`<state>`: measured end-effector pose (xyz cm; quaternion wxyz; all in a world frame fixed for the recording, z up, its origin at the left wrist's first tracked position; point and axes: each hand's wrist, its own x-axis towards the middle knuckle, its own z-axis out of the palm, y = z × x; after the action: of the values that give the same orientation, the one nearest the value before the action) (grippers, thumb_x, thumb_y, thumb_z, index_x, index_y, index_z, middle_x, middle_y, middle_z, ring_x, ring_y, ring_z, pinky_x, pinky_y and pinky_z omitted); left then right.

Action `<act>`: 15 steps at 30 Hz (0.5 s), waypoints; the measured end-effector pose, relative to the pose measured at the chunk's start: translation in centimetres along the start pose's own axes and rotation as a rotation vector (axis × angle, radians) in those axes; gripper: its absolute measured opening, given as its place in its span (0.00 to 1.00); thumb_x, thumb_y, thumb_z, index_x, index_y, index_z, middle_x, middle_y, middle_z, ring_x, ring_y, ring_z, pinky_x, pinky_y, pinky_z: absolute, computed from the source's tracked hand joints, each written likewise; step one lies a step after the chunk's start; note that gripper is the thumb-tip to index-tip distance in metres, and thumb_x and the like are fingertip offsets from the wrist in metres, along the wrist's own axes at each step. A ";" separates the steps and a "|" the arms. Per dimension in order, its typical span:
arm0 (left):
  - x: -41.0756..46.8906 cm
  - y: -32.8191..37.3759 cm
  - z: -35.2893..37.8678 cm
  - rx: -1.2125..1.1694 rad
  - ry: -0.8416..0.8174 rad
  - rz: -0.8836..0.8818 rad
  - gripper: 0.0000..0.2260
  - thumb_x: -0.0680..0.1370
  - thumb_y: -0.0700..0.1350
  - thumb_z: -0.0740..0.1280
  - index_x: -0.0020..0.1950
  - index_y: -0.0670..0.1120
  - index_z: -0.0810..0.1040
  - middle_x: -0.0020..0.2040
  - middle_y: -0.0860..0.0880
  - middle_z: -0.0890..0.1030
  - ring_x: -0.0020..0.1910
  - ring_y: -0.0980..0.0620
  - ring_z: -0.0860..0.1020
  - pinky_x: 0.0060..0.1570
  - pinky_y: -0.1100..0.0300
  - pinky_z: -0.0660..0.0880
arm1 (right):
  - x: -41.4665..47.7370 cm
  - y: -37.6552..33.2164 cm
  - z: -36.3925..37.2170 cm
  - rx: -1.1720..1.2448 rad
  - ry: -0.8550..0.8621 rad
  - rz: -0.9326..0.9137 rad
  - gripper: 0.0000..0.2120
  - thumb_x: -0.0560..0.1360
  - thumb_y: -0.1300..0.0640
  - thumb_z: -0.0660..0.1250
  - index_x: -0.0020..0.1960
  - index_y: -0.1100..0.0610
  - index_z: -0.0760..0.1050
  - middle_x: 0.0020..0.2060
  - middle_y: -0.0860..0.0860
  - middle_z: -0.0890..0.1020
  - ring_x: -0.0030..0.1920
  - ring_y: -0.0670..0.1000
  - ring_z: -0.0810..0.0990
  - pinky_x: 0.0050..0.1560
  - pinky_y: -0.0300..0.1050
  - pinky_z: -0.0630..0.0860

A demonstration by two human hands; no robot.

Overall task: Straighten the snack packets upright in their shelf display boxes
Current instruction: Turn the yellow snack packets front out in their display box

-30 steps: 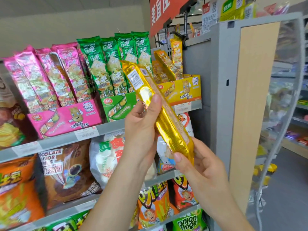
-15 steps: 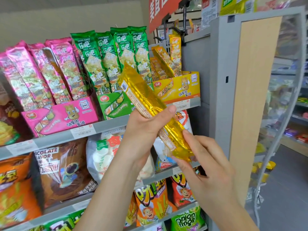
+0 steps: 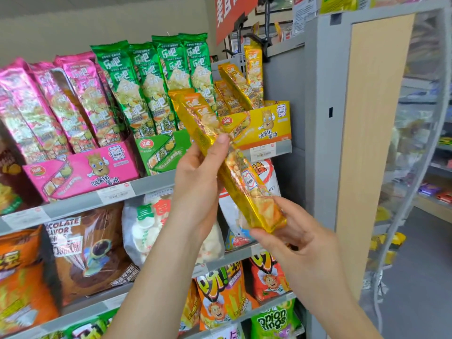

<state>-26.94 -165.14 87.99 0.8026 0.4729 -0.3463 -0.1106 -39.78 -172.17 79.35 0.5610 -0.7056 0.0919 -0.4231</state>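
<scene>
Shelving point(image 3: 152, 186) lines a shop aisle; left grip point(image 3: 195, 187) and right grip point(image 3: 300, 243) both hold one yellow packet point(image 3: 244, 184).

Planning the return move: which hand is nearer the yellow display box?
Left. The left hand grips the yellow packet mid-length, its thumb just below-left of the yellow display box; the right hand holds the packet's bottom end, farther below.
</scene>
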 end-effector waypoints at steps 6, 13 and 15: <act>0.7 -1.2 0.8 0.072 0.009 0.055 0.09 0.80 0.45 0.65 0.46 0.53 0.84 0.45 0.52 0.85 0.41 0.57 0.83 0.39 0.62 0.78 | 0.1 1.3 -1.0 -0.371 0.114 -0.174 0.27 0.67 0.47 0.75 0.61 0.37 0.68 0.47 0.37 0.84 0.47 0.35 0.81 0.46 0.35 0.77; 1.7 -2.6 3.8 0.104 0.099 0.027 0.06 0.81 0.45 0.65 0.54 0.46 0.80 0.47 0.48 0.85 0.42 0.54 0.82 0.42 0.55 0.80 | 2.8 2.9 -4.2 -0.357 0.036 -0.240 0.27 0.66 0.54 0.78 0.59 0.38 0.70 0.53 0.31 0.78 0.47 0.32 0.79 0.42 0.19 0.70; 2.2 -2.9 4.8 0.103 0.145 0.009 0.07 0.80 0.44 0.65 0.55 0.44 0.79 0.51 0.42 0.83 0.44 0.49 0.80 0.46 0.48 0.79 | 3.9 2.9 -5.3 -0.222 -0.067 -0.189 0.26 0.64 0.46 0.78 0.56 0.32 0.68 0.49 0.30 0.79 0.47 0.33 0.80 0.43 0.24 0.73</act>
<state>-28.00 -171.04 88.10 0.8008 0.5186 -0.2946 -0.0545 -40.03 -179.36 78.78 0.4400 -0.7825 0.0525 -0.4374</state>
